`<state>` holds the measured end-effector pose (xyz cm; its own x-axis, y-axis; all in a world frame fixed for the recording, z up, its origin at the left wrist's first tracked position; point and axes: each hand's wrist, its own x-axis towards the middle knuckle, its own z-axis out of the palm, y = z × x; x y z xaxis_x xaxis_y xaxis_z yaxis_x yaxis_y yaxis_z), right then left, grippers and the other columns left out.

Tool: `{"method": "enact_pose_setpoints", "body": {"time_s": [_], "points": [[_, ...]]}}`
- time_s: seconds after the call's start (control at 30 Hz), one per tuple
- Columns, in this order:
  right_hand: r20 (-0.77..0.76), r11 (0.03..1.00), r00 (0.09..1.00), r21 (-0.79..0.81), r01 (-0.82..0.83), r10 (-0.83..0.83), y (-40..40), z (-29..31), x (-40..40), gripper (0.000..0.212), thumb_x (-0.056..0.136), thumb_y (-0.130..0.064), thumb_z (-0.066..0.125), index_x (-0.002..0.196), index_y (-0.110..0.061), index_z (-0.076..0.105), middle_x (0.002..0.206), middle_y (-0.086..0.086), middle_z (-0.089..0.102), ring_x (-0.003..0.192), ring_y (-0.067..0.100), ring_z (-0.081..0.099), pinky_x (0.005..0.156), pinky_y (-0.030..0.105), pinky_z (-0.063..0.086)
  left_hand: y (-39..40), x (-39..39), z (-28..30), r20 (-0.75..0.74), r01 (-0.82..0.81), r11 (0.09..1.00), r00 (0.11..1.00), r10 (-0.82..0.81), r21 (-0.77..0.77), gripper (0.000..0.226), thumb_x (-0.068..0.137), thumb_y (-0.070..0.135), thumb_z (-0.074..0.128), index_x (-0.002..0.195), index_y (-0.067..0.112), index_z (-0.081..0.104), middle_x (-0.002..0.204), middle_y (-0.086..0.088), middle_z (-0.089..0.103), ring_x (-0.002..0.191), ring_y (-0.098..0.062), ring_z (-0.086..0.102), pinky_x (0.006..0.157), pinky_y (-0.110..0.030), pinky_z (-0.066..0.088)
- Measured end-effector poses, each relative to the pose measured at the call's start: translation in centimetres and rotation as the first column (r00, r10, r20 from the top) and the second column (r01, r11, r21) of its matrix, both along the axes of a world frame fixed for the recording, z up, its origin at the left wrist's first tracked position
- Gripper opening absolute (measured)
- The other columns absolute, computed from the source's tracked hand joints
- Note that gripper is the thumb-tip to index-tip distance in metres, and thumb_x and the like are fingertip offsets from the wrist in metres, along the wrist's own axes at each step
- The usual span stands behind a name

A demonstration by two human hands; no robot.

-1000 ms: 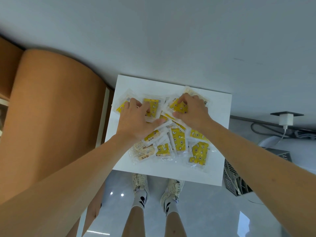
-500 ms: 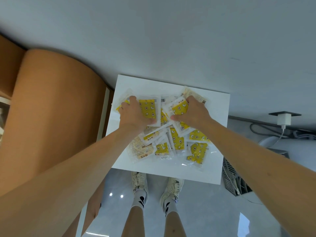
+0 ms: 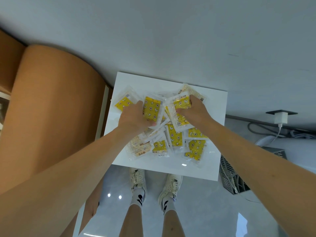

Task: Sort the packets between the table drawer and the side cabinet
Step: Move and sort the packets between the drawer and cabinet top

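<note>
head view | packets (image 3: 176, 137) lie heaped on the white bench (image 3: 217, 103), likely piled there for sorting | left hand (image 3: 135, 117) curls around a yellow packet (image 3: 152, 109) at the heap's far side | right hand (image 3: 195, 111) pinches another packet (image 3: 179, 108), lifting it slightly

left hand (image 3: 132, 117) — now gripping packets (image 3: 152, 109) | right hand (image 3: 193, 112) — bunching packets
</note>
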<state>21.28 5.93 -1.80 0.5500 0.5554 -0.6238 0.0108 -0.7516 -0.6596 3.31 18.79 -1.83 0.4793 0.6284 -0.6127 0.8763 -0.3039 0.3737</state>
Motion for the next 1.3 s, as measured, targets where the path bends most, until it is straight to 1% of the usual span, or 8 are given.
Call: {"method": "enact_pose_setpoints", "body": {"time_s": [0.17, 0.33, 0.47, 0.63, 0.87, 1.07, 1.17, 1.3], "points": [[0.019, 0.994, 0.999, 0.096, 0.048, -0.050, -0.1, 0.8, -0.4, 0.026, 0.088, -0.011, 0.074, 0.112, -0.016, 0.067, 0.104, -0.001, 0.073, 0.096, 0.015, 0.071, 0.084, 0.033, 0.058, -0.2, -0.3, 0.3, 0.021, -0.037, 0.997, 0.999, 0.039, -0.072, 0.049, 0.069, 0.048, 0.087, 0.097, 0.018, 0.061, 0.092, 0.000, 0.065, 0.092, -0.022, 0.061, 0.079, -0.039, 0.052], [0.016, 0.976, 0.990, 0.170, 0.134, -0.139, -0.2, 2.5, -1.0, 0.022, 0.089, -0.010, 0.074, 0.108, -0.019, 0.071, 0.099, -0.001, 0.075, 0.091, 0.014, 0.072, 0.086, 0.037, 0.060, 0.2, -1.6, 0.9, 0.178, -0.257, 0.911, 0.929, 0.325, -0.321, 0.027, 0.076, 0.026, 0.086, 0.099, 0.017, 0.073, 0.096, -0.003, 0.074, 0.094, -0.023, 0.069, 0.089, -0.048, 0.057], [0.002, 0.960, 0.980, 0.202, 0.195, -0.200, 0.4, 6.7, -1.5, 0.019, 0.088, -0.012, 0.075, 0.104, -0.021, 0.071, 0.099, -0.002, 0.076, 0.092, 0.013, 0.073, 0.086, 0.038, 0.061, 0.4, -3.4, 5.7, 0.256, -0.447, 0.713, 0.720, 0.645, -0.540, 0.030, 0.083, 0.009, 0.081, 0.110, 0.018, 0.072, 0.105, 0.000, 0.076, 0.101, -0.022, 0.071, 0.087, -0.043, 0.057], [-0.143, 0.961, 0.978, 0.210, 0.180, -0.151, 1.6, 16.9, -4.2, 0.023, 0.085, -0.013, 0.080, 0.106, -0.018, 0.070, 0.099, -0.003, 0.077, 0.090, 0.012, 0.075, 0.082, 0.036, 0.060, -0.3, -7.1, 16.6, 0.313, -0.433, 0.582, 0.546, 0.777, -0.689, 0.046, 0.080, 0.001, 0.081, 0.122, 0.014, 0.068, 0.115, -0.005, 0.075, 0.108, -0.027, 0.072, 0.098, -0.053, 0.054], [-0.271, 0.946, 0.962, 0.317, 0.069, 0.021, 1.4, 33.0, -11.5, 0.032, 0.083, -0.013, 0.083, 0.112, -0.016, 0.069, 0.102, 0.001, 0.079, 0.092, 0.020, 0.077, 0.083, 0.042, 0.062, -5.0, -16.0, 34.5, 0.434, -0.474, 0.533, 0.310, 0.846, -0.701, 0.046, 0.082, 0.002, 0.079, 0.124, 0.014, 0.065, 0.114, -0.004, 0.076, 0.104, -0.024, 0.073, 0.078, -0.033, 0.060], [-0.304, 0.901, 0.897, 0.392, -0.188, 0.320, 2.1, 42.0, -23.0, 0.031, 0.085, -0.007, 0.079, 0.113, -0.014, 0.069, 0.102, 0.004, 0.079, 0.090, 0.022, 0.077, 0.076, 0.039, 0.063, -10.3, -27.2, 43.3, 0.492, -0.612, 0.403, 0.026, 0.870, -0.681, 0.053, 0.078, 0.008, 0.084, 0.127, 0.016, 0.065, 0.116, -0.003, 0.075, 0.107, -0.026, 0.072, 0.092, -0.044, 0.057], [-0.286, 0.842, 0.827, 0.410, -0.351, 0.485, 2.8, 44.7, -30.6, 0.030, 0.085, -0.007, 0.079, 0.111, -0.016, 0.068, 0.102, 0.004, 0.079, 0.088, 0.021, 0.077, 0.074, 0.036, 0.063, -13.5, -34.3, 46.5, 0.514, -0.678, 0.297, -0.138, 0.847, -0.672, 0.045, 0.079, 0.008, 0.082, 0.120, 0.015, 0.067, 0.110, -0.003, 0.077, 0.103, -0.025, 0.074, 0.084, -0.039, 0.059], [-0.284, 0.717, 0.670, 0.423, -0.554, 0.686, 3.0, 47.2, -43.8, 0.028, 0.088, -0.004, 0.075, 0.111, -0.019, 0.068, 0.101, 0.002, 0.079, 0.088, 0.020, 0.077, 0.075, 0.037, 0.063, -19.3, -46.6, 48.5, 0.519, -0.748, 0.094, -0.358, 0.776, -0.657, 0.041, 0.079, 0.010, 0.084, 0.116, 0.018, 0.069, 0.109, -0.003, 0.077, 0.100, -0.024, 0.075, 0.089, -0.040, 0.058]]}}
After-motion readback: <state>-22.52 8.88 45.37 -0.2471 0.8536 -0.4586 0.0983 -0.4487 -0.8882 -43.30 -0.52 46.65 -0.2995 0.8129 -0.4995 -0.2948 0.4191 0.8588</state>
